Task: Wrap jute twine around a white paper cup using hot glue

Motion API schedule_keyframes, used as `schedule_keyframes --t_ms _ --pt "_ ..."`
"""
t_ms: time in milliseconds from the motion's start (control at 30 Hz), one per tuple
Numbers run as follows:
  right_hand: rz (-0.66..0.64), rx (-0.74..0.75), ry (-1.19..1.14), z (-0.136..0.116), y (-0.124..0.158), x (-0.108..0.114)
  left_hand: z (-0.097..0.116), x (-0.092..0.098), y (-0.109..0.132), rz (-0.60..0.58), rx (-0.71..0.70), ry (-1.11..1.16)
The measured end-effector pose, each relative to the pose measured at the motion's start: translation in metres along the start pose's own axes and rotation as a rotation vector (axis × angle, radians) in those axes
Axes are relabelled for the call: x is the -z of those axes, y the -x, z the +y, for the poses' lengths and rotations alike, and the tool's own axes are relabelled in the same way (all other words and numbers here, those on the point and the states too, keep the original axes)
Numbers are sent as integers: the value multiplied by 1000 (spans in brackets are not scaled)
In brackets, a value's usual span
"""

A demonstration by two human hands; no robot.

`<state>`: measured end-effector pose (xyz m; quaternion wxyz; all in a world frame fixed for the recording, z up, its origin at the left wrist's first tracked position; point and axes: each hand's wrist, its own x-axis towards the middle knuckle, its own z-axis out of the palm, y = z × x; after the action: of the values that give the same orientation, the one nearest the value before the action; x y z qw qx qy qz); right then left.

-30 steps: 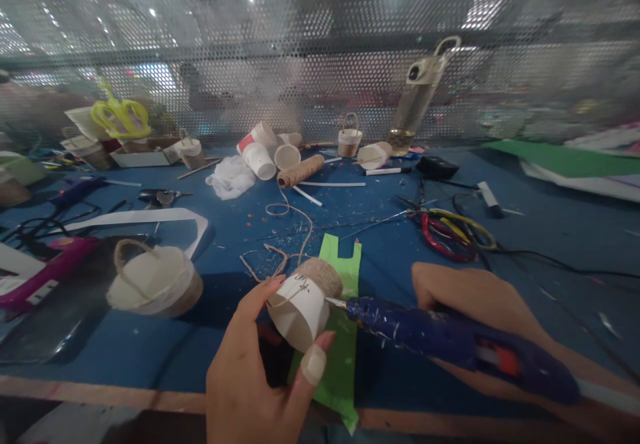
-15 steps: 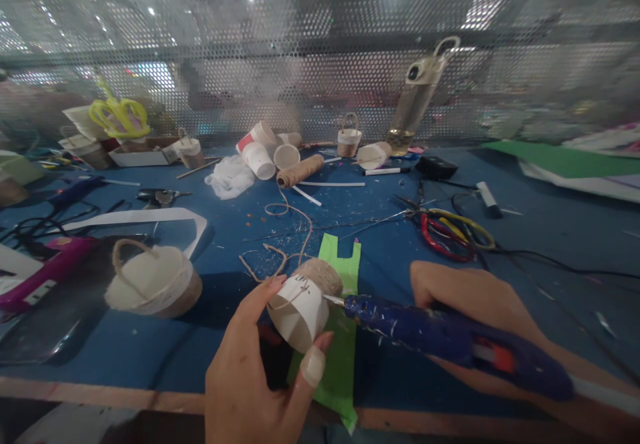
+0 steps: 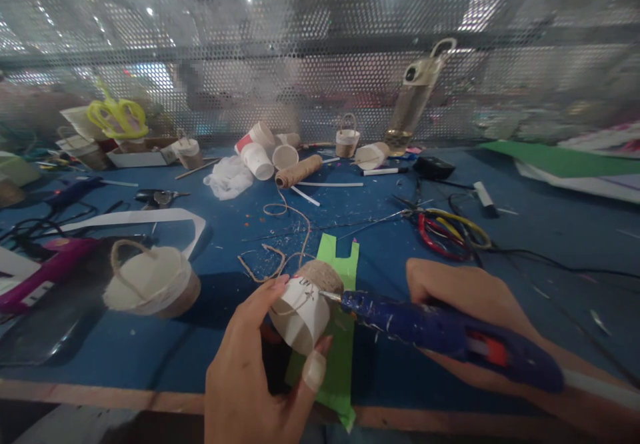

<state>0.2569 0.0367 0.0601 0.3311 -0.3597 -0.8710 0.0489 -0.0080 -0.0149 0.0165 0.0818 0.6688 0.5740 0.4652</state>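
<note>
My left hand (image 3: 265, 364) grips a white paper cup (image 3: 299, 314) by its rim and side, the open mouth tilted toward me. Brown twine (image 3: 323, 275) is wound round the cup's base end, and its loose strand runs back across the table. In my right hand (image 3: 465, 311) is a blue hot glue gun (image 3: 440, 331) with a white glue stick at its rear. The gun's metal tip meets or nearly meets the cup at the edge of the twine. Beneath the cup lies a green strip (image 3: 337, 357).
A small twine-wrapped basket (image 3: 155, 281) stands at left beside a magenta glue gun (image 3: 50, 271). Farther back are a twine roll (image 3: 299, 171), several paper cups (image 3: 257, 157) and a tilted bottle (image 3: 413, 107). Red-handled pliers (image 3: 443, 237) lie at right, near cables.
The glue gun's tip has shifted slightly left along the cup, at the twine's edge. My left hand keeps its hold on the cup, and the view has moved a little.
</note>
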Motion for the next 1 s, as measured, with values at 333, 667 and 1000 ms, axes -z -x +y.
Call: schedule_keyframes --t_ms 333,667,1000 --pt "9 -28 -5 -4 -1 1 -7 2 -5 -25 -203 -47" --pt "-1 -8 37 0 0 1 -6 4 -7 -25 -213 -60" --pt "-38 28 -7 5 3 2 2 0 0 10 30 -38"
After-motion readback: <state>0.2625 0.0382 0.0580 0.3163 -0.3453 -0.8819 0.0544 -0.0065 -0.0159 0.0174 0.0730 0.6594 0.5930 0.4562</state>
